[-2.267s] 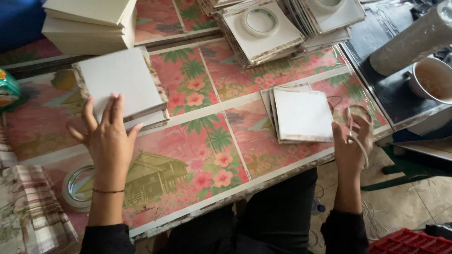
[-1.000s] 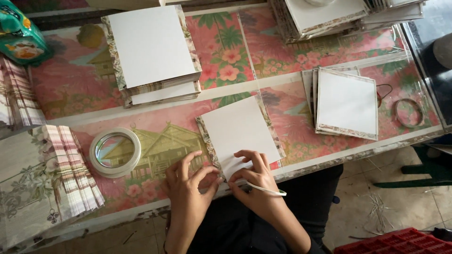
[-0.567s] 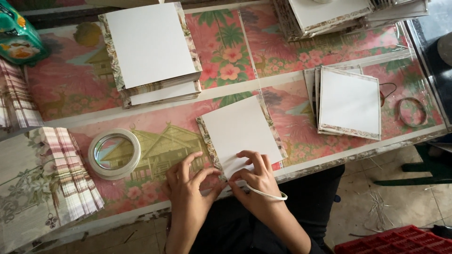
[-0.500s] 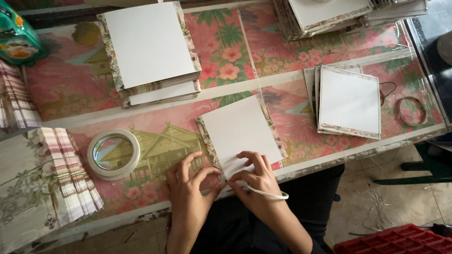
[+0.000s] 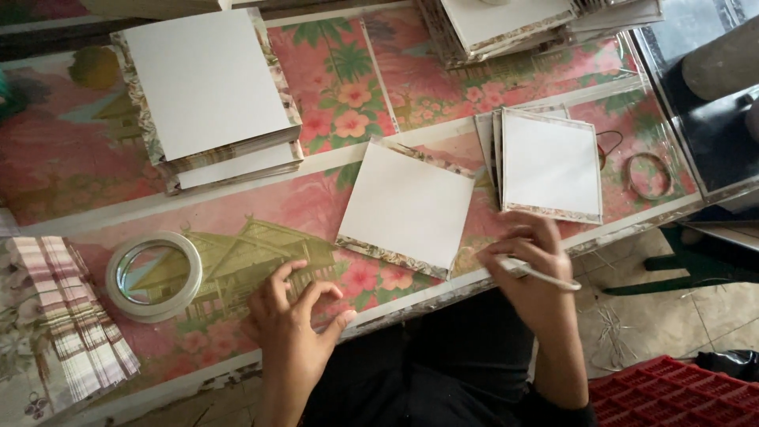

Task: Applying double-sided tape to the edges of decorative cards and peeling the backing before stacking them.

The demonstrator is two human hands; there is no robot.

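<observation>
A white square card (image 5: 405, 207) with patterned edges lies tilted on the flowered table cover (image 5: 332, 71), near the front edge. My left hand (image 5: 294, 324) rests on the cover to the card's lower left, fingers spread and holding nothing. My right hand (image 5: 531, 265) is at the table's front edge, right of the card, pinching a thin white strip (image 5: 545, 274) that sticks out to the right. Just above that hand lies a small pile of white cards (image 5: 549, 164).
A tape roll (image 5: 152, 275) lies left of my left hand. A tall stack of white cards (image 5: 207, 87) stands at the back left, another stack (image 5: 506, 22) at the back. Striped papers (image 5: 67, 316) fan out at far left. A ring (image 5: 647, 175) lies at right; a red crate (image 5: 672, 391) below.
Both hands have left the white card's lower corner. The right hand moved right with the thin strip, the left hand moved left onto the cover. The card now lies more tilted.
</observation>
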